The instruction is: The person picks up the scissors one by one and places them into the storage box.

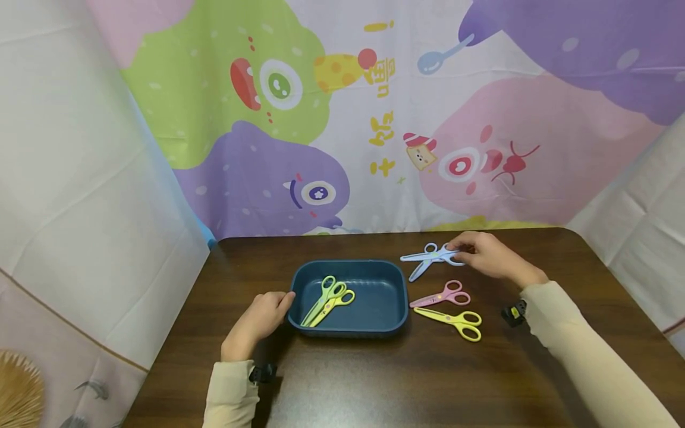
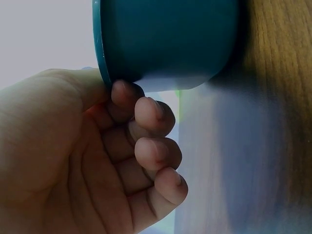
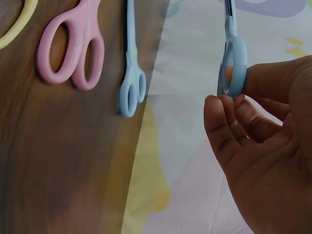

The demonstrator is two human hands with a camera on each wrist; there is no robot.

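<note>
My left hand grips the left rim of a dark blue-green box, thumb at the rim and fingertips by the outer wall in the left wrist view. Green scissors and yellow scissors lie together inside it. At the back right, my right hand pinches blue scissors by the handle, raised off the table with the blades pointing away from the hand. A second pair of blue scissors lies on the table, crossing the held pair in the head view.
Pink scissors and another pair of yellow scissors lie right of the box, handles to the right. The brown wooden table ends at the back against a cartoon-printed curtain. Pale cloth hangs at both sides.
</note>
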